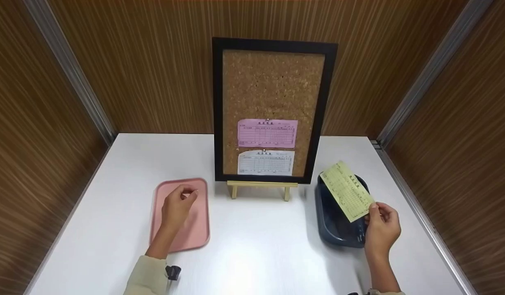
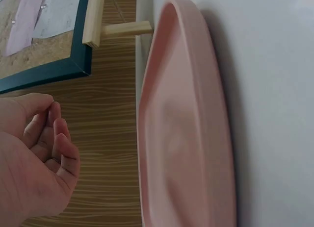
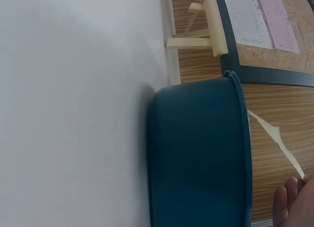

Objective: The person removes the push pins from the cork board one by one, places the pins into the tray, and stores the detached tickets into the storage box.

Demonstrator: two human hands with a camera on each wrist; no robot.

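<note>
Because my right hand (image 1: 382, 229) is pinching one corner, I'm risking the yellow slip (image 1: 346, 191) swivelling.
Left hand (image 1: 176, 208): grasp unclear.

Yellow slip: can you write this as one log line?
right hand: holds yellow slip over tub; left hand: over tray; board: pink slip above white slip

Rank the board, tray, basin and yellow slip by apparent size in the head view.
1. Board, largest
2. Tray and basin: too alike to rank
3. Yellow slip, smallest
</note>
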